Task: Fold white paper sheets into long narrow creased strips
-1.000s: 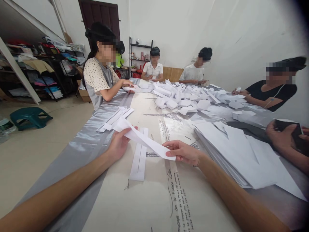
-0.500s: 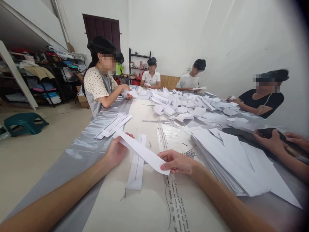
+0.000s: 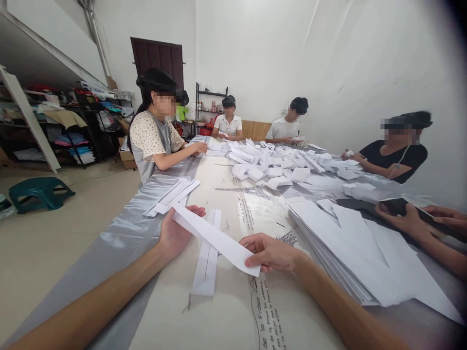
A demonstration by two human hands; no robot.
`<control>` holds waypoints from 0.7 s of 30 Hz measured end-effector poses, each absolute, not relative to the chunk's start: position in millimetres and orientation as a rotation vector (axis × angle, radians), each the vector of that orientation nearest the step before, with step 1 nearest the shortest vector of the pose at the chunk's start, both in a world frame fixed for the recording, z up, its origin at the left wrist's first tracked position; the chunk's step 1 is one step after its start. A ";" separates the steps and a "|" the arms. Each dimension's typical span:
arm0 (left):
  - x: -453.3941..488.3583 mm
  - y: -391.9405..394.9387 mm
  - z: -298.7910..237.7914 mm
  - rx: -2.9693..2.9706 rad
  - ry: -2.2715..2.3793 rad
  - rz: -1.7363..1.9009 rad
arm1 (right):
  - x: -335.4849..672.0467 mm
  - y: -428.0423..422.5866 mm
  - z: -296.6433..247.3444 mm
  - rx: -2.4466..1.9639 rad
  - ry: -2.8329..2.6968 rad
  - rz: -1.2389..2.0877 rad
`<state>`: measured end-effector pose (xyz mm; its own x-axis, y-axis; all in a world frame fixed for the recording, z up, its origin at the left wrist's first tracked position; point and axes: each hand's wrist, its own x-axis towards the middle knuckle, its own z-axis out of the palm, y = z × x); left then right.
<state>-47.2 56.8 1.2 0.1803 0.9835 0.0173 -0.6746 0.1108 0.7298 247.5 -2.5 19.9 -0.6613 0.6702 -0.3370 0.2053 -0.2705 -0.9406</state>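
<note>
The long, white paper strip seems light, easily creased, best held by its ends: right hand pinching four o'clock, half-open left hand behind ten o'clock.

White paper strip, long, narrow and plain on its visible face, spanning the gap between my left hand and my right hand. The far end rests at my left hand, whose fingertips show past the strip's far edge; the thumb's hold there is hidden. The strip slants from there toward me, its near end pinched beneath my right thumb, one corner projecting just beyond it.
</note>
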 end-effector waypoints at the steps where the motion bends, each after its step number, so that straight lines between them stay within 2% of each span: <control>1: -47.3 56.1 3.5 0.697 0.547 1.283 | 247.8 -2.3 20.0 -1.079 -1.650 1.982; 10: -31.7 47.1 1.5 1.043 0.588 1.087 | 239.6 -4.3 17.3 -1.103 -1.579 1.816; 21: -26.7 43.3 0.1 1.011 0.773 1.186 | 231.4 -5.3 18.3 -1.118 -1.759 1.750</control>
<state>-26.7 43.3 0.1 0.2262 0.9738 0.0246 -0.3702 0.0625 0.9268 231.4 -5.3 18.3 -0.5900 0.7705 -0.2414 0.2453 -0.1137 -0.9627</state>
